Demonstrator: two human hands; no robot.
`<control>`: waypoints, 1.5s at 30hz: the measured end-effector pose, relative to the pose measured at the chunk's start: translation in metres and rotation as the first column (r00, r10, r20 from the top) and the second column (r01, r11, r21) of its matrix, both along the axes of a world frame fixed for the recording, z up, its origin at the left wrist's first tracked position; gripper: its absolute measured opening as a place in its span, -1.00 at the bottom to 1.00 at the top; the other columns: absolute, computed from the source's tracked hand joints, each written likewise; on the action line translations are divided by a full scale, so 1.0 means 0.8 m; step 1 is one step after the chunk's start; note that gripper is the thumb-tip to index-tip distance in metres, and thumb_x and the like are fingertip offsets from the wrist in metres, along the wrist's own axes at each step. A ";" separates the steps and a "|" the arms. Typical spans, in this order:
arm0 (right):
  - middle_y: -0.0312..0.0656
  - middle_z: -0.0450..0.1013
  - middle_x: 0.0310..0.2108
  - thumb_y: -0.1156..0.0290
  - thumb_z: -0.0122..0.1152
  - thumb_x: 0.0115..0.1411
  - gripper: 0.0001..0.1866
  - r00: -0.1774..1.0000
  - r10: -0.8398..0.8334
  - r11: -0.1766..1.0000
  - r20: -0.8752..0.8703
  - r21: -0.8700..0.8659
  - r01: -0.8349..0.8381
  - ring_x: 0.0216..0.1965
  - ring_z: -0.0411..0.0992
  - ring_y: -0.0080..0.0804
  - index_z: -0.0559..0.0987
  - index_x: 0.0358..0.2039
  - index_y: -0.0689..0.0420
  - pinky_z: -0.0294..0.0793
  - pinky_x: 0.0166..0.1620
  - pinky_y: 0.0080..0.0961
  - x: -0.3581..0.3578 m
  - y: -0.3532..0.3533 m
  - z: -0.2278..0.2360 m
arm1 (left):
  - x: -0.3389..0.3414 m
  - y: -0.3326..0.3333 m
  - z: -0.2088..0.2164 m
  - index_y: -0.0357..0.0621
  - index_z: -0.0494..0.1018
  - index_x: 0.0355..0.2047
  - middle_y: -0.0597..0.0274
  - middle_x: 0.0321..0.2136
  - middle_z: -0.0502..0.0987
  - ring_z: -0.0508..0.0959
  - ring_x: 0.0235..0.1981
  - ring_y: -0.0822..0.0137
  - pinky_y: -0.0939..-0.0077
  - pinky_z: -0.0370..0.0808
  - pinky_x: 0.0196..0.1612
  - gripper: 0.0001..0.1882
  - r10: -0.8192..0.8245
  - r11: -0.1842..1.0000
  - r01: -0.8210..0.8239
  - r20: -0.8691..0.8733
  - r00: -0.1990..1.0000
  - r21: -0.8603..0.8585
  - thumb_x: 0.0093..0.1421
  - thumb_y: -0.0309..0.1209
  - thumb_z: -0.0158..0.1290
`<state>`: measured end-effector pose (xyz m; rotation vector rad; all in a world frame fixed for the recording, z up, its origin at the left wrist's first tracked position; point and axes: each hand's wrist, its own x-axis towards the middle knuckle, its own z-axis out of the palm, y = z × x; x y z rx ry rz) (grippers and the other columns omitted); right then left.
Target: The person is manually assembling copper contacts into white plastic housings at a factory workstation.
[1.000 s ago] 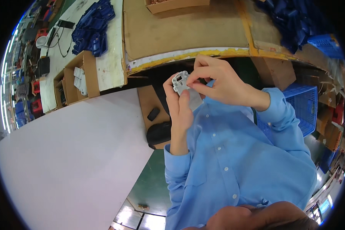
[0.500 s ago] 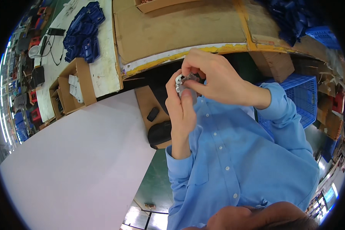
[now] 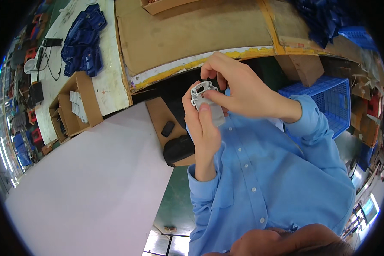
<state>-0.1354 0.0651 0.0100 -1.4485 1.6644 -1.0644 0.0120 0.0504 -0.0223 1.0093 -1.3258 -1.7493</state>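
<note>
My left hand [image 3: 204, 132] is closed round a white-grey plastic housing [image 3: 212, 112], thumb on its face and fingers along the far side. The housing is tilted, its upper end towards the table edge. That end has a rounded rim, small side lugs and a dark rectangular opening. Over it hovers my right hand [image 3: 247, 91], its thumb tip touching the housing beside the opening. The right index finger is bent and raised, with a gap between it and the thumb. The other right fingers are partly hidden, and I make out nothing held between them.
A brown-topped workbench [image 3: 187, 40] with a yellow edge lies ahead. At left are dark blue plastic parts [image 3: 84, 42] and a cardboard box [image 3: 91, 96] of white pieces. A white board [image 3: 94, 183] lies near left, beside a black pouch [image 3: 178, 150]. Right stands a blue crate [image 3: 335, 104].
The right fingers have lifted away from the housing's end, so its rim and opening now show. The housing has turned its face more into sight. The left hand still holds it.
</note>
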 end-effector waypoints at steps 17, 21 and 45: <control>-0.09 0.43 -0.43 0.43 0.21 -0.01 -0.80 0.999 -0.033 0.997 0.011 0.065 0.032 -0.39 0.42 -0.12 0.42 -0.40 0.21 0.40 -0.35 -0.32 -0.004 -0.011 0.006 | -0.006 -0.018 0.000 -0.31 0.30 0.06 0.14 -0.24 0.50 0.50 -0.24 0.44 0.55 0.45 -0.14 -0.67 0.023 0.978 0.027 0.237 0.971 -0.208 0.38 -0.39 -0.27; -0.10 0.42 -0.53 0.43 0.21 -0.01 -0.82 1.000 -0.014 0.996 0.019 0.089 0.012 -0.50 0.43 -0.18 0.42 -0.44 0.22 0.39 -0.41 -0.33 -0.009 -0.019 0.003 | -0.003 -0.022 -0.011 -0.30 0.31 0.06 0.09 -0.31 0.57 0.56 -0.38 0.39 0.54 0.49 -0.26 -0.67 0.027 0.976 0.031 0.260 0.965 -0.216 0.36 -0.42 -0.21; -0.07 0.42 -0.55 0.46 0.24 -0.09 -0.80 0.995 0.055 0.986 0.085 0.149 -0.067 -0.48 0.43 -0.19 0.44 -0.48 0.27 0.40 -0.41 -0.35 -0.028 -0.022 0.006 | -0.009 -0.023 0.000 -0.34 0.36 0.03 0.16 -0.34 0.55 0.51 -0.44 0.51 0.66 0.46 -0.37 -0.69 0.006 0.962 0.065 0.259 0.966 -0.266 0.31 -0.48 -0.12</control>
